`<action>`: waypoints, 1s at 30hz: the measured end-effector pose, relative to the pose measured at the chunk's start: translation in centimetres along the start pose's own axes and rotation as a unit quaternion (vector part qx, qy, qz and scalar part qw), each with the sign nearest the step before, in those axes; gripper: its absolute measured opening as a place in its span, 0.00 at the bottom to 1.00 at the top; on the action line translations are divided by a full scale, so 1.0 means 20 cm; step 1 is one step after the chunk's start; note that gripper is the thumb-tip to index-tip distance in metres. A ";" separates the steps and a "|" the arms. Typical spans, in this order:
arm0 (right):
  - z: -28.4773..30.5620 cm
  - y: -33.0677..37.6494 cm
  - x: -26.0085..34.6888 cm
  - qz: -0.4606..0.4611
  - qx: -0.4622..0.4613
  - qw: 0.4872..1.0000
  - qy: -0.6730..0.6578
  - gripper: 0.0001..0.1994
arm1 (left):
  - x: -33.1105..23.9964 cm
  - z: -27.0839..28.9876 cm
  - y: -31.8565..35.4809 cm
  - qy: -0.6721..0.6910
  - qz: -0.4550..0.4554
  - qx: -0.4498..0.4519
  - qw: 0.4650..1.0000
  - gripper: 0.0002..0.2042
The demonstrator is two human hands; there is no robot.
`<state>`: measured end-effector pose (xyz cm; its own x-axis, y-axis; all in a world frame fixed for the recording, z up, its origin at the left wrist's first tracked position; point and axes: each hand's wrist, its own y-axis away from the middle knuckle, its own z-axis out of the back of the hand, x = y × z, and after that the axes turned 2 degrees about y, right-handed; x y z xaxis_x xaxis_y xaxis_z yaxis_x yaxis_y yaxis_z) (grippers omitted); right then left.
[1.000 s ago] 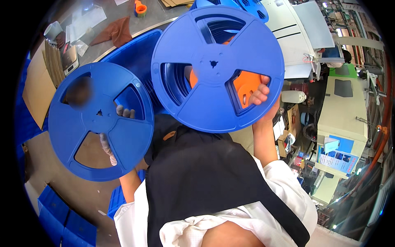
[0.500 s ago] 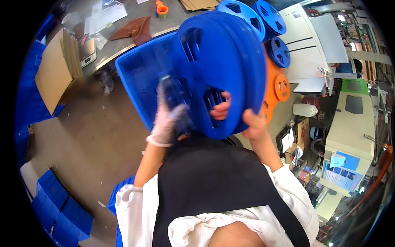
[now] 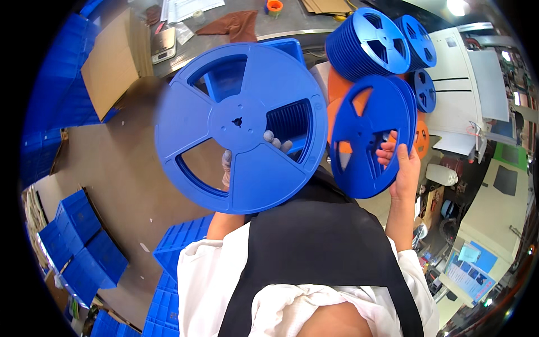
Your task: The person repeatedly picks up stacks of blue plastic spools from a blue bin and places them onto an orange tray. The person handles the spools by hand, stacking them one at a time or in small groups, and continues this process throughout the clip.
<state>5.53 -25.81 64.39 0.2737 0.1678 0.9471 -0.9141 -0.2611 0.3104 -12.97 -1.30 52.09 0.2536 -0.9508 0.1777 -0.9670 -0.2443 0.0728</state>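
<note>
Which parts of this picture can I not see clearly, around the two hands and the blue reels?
- Left hand: head view, mostly hidden behind the large blue reel; only gloved fingers show through an opening.
- Right hand: its fingers pass through the smaller blue reel, so the grip is partly hidden.
- Orange reel: largely covered by the smaller blue reel.
- Blue crate: mostly behind the large reel.
- Screen: too small and bent at the rim.

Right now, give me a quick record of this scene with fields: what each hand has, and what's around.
left hand: gloved, holds a large blue reel face-on, fingers through a spoke opening
right hand: bare, grips a second blue reel, turned partly edge-on
behind reels: blue crate, orange reels
bench: stack of blue reels, brown cloth
floor: blue bins
</note>
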 end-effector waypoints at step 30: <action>0.42 -0.03 -0.16 0.049 0.228 0.771 -0.592 0.29 | -0.21 0.00 0.12 -0.128 -0.132 0.072 0.980 0.36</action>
<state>7.65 -34.25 61.87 0.5379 -0.7900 0.2942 -0.8215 -0.5696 -0.0276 -16.27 2.09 51.42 0.4992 -0.8627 -0.0816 -0.8664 -0.4957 -0.0593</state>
